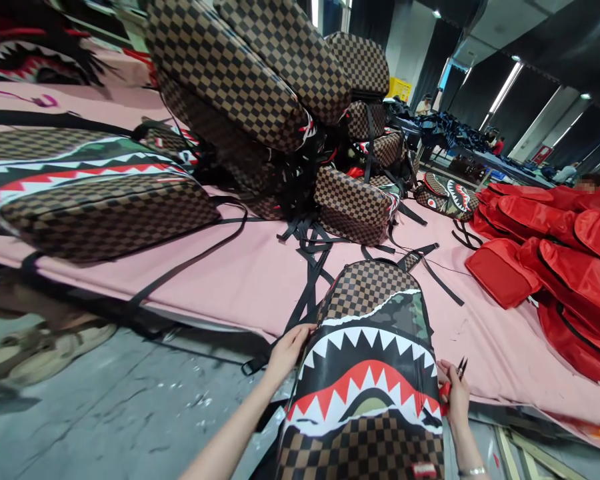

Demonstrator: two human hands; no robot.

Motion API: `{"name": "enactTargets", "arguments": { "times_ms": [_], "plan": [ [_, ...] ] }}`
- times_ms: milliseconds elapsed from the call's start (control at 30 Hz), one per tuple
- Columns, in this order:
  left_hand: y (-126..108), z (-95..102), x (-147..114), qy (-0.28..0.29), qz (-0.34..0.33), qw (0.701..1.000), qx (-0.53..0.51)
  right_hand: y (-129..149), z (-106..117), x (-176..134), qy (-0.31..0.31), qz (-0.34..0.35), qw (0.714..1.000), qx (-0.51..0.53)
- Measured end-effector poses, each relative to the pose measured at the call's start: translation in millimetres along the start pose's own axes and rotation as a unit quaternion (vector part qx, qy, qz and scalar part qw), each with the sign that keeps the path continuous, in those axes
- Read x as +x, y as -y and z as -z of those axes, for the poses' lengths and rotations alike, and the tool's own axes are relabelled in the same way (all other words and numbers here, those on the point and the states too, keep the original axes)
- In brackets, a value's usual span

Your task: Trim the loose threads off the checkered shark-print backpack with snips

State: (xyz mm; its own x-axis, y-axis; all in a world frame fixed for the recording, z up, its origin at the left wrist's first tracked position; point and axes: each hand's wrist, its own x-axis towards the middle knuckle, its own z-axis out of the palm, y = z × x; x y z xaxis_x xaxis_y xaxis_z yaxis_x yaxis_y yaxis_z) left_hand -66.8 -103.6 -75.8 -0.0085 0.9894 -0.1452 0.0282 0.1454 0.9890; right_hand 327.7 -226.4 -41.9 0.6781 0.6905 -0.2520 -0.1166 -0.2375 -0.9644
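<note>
A backpack (pixel 365 353) with brown checks and a shark-mouth print in red, white and camouflage stands in front of me, its top leaning onto the pink-covered table. My left hand (pixel 289 352) pinches the upper left side of it, thumb and fingers closed at the edge. At the opposite side, my right hand (pixel 455 393) is closed around small thread snips (pixel 462 368), dark tips pointing up and red showing near the palm. The right fingertips are beside the bag's edge; whether they grip it I cannot tell. Black straps hang behind the bag on the left.
Checked backpacks (pixel 260 73) are heaped at the back of the pink table (pixel 220 287). Another shark-print backpack (pixel 95 193) lies at left, its strap trailing over the edge. Red bags (pixel 555 247) are piled at right. Someone's shoes (pixel 45 353) show on the floor at left.
</note>
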Motion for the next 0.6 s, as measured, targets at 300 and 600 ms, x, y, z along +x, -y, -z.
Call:
{"name": "enactTargets", "arguments": {
  "times_ms": [300,600],
  "plan": [
    [-51,20.7,24,0.307,-0.001,0.952,0.001,76,-96,-122,0.298,0.432,0.817,-0.239],
    [-57,28.3,32,0.325,-0.105,0.932,0.122,51,-199,-182,0.407,0.581,0.479,-0.518]
  ]
}}
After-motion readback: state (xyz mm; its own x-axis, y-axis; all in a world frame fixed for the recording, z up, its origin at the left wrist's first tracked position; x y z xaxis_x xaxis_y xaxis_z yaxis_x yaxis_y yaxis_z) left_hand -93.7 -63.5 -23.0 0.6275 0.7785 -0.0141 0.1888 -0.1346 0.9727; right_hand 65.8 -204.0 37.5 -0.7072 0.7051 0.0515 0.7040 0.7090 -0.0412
